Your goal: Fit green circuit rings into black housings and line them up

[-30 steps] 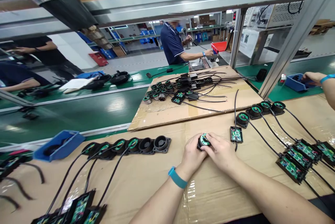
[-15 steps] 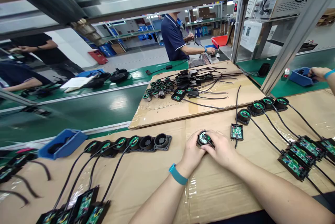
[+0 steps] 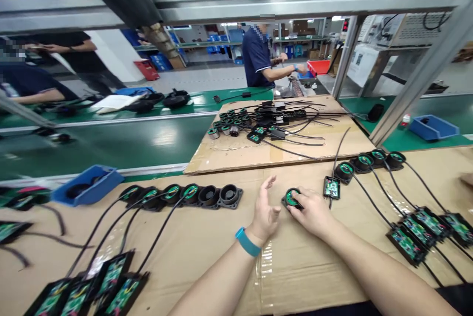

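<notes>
On the cardboard sheet, my right hand (image 3: 315, 213) has its fingers wrapped round a round black fan housing (image 3: 290, 199) with a green ring-shaped circuit board inside. Its right side is hidden under the fingers. My left hand (image 3: 265, 213), a blue band on its wrist, is raised to the left of the housing and apart from it, fingers outstretched and nothing in them. Right of my right hand lies a small black case with a green circuit board (image 3: 332, 188), a cable running from it. A row of black fan housings (image 3: 229, 196) sits to the left.
More fan housings (image 3: 365, 161) are cabled to circuit-board cases (image 3: 408, 244) on the right. Other boxed boards (image 3: 120, 269) lie front left. Ahead, a raised cardboard panel (image 3: 207, 158) bears piled motor parts and cables. Blue bins (image 3: 88, 185) stand at both sides. A co-worker (image 3: 258, 57) stands beyond.
My left hand has let go of the fan housing and moved left, its fingers spreading. My right hand stays on the housing. The other person's hand at the right-hand blue bin has left it.
</notes>
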Action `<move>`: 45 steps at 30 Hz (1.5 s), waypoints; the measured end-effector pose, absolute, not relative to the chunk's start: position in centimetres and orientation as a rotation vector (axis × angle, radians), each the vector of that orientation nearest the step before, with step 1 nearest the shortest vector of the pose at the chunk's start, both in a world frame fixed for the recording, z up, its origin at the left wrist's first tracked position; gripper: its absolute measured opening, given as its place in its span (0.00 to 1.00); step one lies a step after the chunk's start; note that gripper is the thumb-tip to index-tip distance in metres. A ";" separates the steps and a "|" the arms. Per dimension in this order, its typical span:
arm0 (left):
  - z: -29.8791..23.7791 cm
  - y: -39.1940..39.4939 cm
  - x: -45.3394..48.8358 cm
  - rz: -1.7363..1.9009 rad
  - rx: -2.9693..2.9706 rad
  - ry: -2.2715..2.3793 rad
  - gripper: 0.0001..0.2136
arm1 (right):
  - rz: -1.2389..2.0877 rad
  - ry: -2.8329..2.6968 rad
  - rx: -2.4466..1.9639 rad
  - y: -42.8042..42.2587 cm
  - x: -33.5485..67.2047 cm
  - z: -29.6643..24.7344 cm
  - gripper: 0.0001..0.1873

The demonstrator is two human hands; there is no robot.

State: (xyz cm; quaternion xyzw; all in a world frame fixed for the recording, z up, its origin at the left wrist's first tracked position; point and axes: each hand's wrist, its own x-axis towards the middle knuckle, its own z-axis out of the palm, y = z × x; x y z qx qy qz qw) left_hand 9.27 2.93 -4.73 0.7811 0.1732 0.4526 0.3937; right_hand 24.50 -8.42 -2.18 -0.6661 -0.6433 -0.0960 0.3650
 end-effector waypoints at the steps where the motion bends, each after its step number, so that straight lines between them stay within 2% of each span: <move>1: -4.8 3.0 9.3 1.158 1.998 0.457 0.42 | -0.236 -1.636 -1.711 -8.3 24.3 -2.3 0.15; 4: -5.1 3.3 9.3 1.173 2.064 0.441 0.42 | -0.226 -1.528 -1.697 -7.9 23.8 -2.6 0.18; 6: -5.2 3.4 9.3 1.183 2.119 0.409 0.41 | -0.057 -1.576 -1.756 -7.8 23.7 -2.5 0.18; 9: -5.1 3.8 9.1 1.162 2.212 0.448 0.29 | 0.289 -1.680 -1.757 -8.1 24.9 -1.9 0.20; 11: -4.9 4.0 8.9 1.122 2.236 0.520 0.19 | 0.318 -1.649 -1.760 -8.9 26.7 -1.4 0.27; 12: -4.8 4.2 8.8 1.099 2.237 0.542 0.18 | 0.264 -1.613 -1.805 -9.3 27.7 -1.1 0.30; 15: -4.7 4.3 8.7 0.999 2.277 0.502 0.27 | 0.106 -1.519 -2.089 -10.7 30.2 -0.4 0.29; 17: -4.7 4.2 8.8 0.899 2.343 0.425 0.31 | 0.162 -1.547 -2.244 -11.5 30.5 -0.2 0.25; 19: -4.8 4.1 8.9 0.809 2.391 0.369 0.27 | 0.269 -1.602 -2.291 -12.7 29.3 0.0 0.26; 21: -5.1 4.3 8.9 0.778 2.415 0.353 0.21 | 0.337 -1.651 -2.250 -14.5 27.2 0.4 0.31; 25: -6.0 4.8 8.9 0.867 2.449 0.422 0.21 | 0.475 -1.711 -2.100 -19.7 22.7 1.2 0.45; 26: -6.3 4.7 9.0 0.905 2.450 0.456 0.22 | 0.512 -1.729 -2.093 -21.0 22.0 1.3 0.44; 29: -7.0 4.2 10.3 0.997 2.450 0.502 0.24 | 0.594 -1.783 -2.145 -24.3 21.2 0.8 0.33; 30: -7.1 3.9 11.2 1.001 2.449 0.484 0.24 | 0.611 -1.782 -2.163 -25.2 21.2 0.4 0.33; 34: -7.1 2.3 16.2 0.892 2.430 0.422 0.25 | 0.561 -1.729 -2.112 -27.7 22.0 -1.9 0.46; 39: -6.8 0.5 23.4 0.809 2.397 0.381 0.23 | 0.294 -1.751 -2.355 -28.7 21.9 -3.3 0.39; 45: -7.5 -0.1 27.4 0.919 2.445 0.304 0.23 | 0.380 -1.817 -2.519 -27.8 22.8 -3.6 0.37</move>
